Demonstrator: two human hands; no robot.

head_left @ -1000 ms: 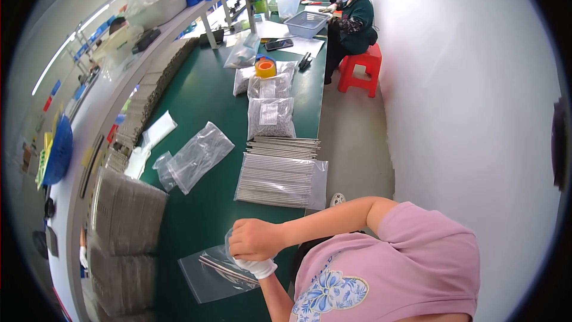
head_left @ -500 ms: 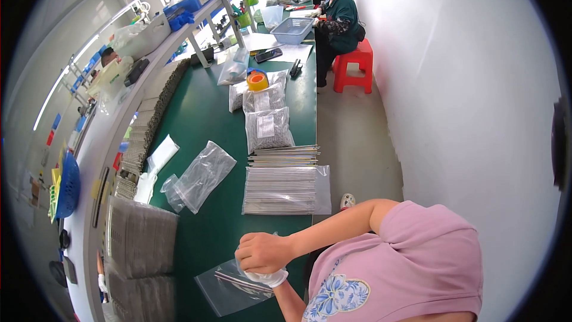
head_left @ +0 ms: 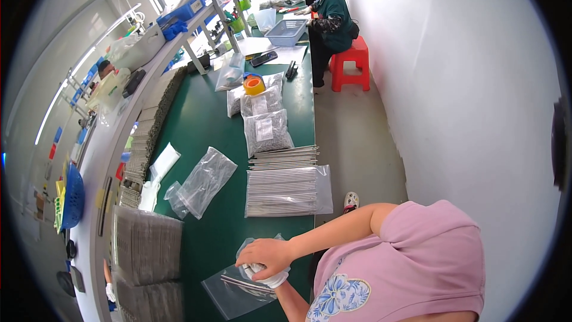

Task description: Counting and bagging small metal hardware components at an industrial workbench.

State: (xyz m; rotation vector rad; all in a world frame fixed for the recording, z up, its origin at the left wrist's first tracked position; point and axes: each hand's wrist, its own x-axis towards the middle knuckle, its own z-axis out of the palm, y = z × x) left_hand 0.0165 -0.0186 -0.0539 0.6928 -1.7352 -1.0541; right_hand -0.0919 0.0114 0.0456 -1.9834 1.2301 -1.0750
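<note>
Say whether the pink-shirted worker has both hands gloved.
No, the right hand is bare; only the left hand wears a white glove.

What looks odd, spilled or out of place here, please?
Slightly odd: the left hand wears a white glove, while the right hand is bare. An empty clear bag lies wrinkled, at a slant beside the neat rods. No spill or damage stands out.

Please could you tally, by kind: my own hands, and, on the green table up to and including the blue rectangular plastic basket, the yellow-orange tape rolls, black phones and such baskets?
Own hands, bare right hand and white-gloved left hand: 2
Yellow-orange tape roll: 1
Black phone: 1
Blue rectangular basket: 1
Total: 5
</note>
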